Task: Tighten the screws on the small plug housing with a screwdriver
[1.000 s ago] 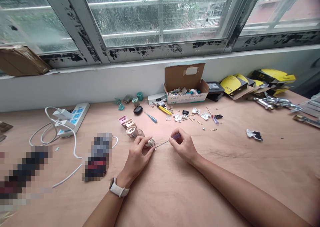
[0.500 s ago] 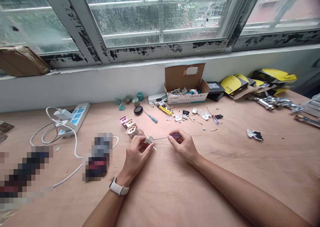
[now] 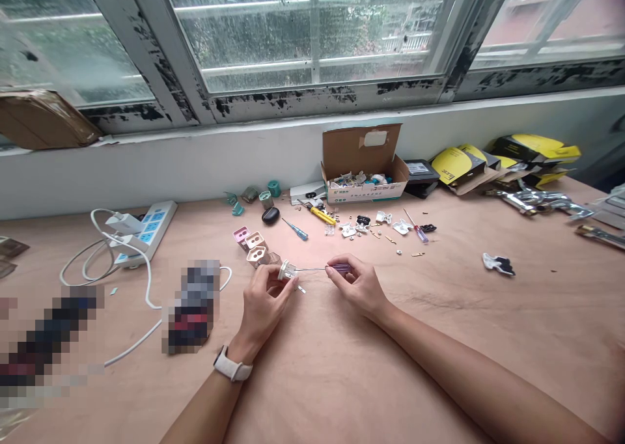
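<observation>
My left hand (image 3: pixel 263 297), wearing a pale watch strap, pinches a small white-and-clear plastic piece (image 3: pixel 288 270) just above the table. A little pale strip (image 3: pixel 301 290) shows below it, near the thumb. In my right hand (image 3: pixel 359 281) is a purple-handled screwdriver (image 3: pixel 312 269), held level with its shaft pointing left. Its tip meets the plastic piece; the exact contact point is too small to make out. Just behind my left hand stand several pink and tan two-hole pencil sharpeners (image 3: pixel 258 256).
Behind lie a blue screwdriver (image 3: pixel 295 229), a yellow-handled tool (image 3: pixel 322 215), white plastic parts (image 3: pixel 402 226) and another purple screwdriver (image 3: pixel 416 226). An open carton (image 3: pixel 366 193) stands by the wall. A power strip (image 3: pixel 149 232) with white cables is at left, metal fittings (image 3: pixel 532 200) at right.
The plastic piece has tilted in my left fingers and moved slightly left, its white end turned more to the left. The screwdriver has shifted slightly left and lies more level.
</observation>
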`<state>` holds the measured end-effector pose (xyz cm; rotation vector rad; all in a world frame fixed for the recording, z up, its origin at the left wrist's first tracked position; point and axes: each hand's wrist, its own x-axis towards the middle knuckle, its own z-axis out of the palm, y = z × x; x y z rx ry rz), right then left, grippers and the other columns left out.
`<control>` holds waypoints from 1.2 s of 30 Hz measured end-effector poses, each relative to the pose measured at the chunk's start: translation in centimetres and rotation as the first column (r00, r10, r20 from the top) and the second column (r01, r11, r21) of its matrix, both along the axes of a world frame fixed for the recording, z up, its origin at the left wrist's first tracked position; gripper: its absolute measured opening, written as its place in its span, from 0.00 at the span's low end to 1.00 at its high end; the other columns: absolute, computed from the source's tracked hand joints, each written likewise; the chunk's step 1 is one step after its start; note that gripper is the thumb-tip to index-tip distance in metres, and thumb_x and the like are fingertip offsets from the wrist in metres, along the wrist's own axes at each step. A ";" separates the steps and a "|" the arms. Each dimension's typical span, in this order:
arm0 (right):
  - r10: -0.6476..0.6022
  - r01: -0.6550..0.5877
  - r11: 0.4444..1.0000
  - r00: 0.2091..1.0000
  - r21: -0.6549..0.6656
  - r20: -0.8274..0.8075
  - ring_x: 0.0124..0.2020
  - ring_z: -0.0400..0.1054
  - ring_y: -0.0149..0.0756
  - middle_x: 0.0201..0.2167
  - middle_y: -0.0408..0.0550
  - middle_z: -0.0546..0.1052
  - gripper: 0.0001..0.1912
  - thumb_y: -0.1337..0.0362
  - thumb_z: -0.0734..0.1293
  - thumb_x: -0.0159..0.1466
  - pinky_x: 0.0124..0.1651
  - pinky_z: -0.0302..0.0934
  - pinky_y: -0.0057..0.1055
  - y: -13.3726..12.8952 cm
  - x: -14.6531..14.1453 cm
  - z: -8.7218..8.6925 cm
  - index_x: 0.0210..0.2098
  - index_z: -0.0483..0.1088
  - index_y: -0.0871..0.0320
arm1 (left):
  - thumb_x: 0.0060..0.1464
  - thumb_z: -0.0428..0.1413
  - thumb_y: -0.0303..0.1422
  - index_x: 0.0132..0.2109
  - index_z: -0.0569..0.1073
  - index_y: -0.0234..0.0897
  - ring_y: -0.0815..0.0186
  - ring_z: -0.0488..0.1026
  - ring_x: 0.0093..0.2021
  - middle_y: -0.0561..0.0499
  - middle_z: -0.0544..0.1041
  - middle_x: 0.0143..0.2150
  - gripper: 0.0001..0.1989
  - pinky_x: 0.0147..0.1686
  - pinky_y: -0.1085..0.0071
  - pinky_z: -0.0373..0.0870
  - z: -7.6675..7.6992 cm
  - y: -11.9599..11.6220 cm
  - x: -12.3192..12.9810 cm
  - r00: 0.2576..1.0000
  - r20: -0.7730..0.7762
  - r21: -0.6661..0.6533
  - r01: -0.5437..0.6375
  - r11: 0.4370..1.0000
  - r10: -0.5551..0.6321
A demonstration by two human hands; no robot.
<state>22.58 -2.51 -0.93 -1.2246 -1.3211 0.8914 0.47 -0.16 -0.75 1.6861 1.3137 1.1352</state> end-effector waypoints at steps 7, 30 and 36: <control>0.117 -0.120 0.993 0.984 0.011 0.136 0.28 0.71 0.33 0.30 0.45 0.78 0.06 0.60 0.70 0.65 0.31 0.63 0.29 0.1 0.0 0.5 0.35 0.74 0.57 | 0.56 0.65 0.44 0.43 0.73 0.36 0.64 0.80 0.40 0.49 0.79 0.41 0.17 0.38 0.70 0.83 0.0 0.2 -0.2 0.997 0.019 -0.013 -0.075 0.997 0.076; 0.269 -0.292 0.956 0.869 -0.009 0.415 0.42 0.76 0.42 0.41 0.50 0.81 0.10 0.65 0.59 0.73 0.45 0.65 0.36 -0.1 -0.2 0.5 0.46 0.73 0.56 | 0.60 0.62 0.39 0.38 0.70 0.38 0.69 0.73 0.34 0.53 0.72 0.35 0.11 0.36 0.73 0.72 0.5 0.0 -0.2 0.972 -0.222 0.269 -0.018 0.963 0.080; 0.251 -0.282 0.959 0.863 0.006 0.439 0.36 0.73 0.40 0.36 0.48 0.78 0.08 0.65 0.58 0.74 0.41 0.63 0.34 -0.1 -0.2 0.2 0.41 0.68 0.55 | 0.60 0.61 0.44 0.34 0.70 0.38 0.61 0.76 0.49 0.46 0.76 0.45 0.15 0.46 0.68 0.77 0.6 0.1 -0.3 0.981 -0.184 0.228 -0.013 0.974 0.056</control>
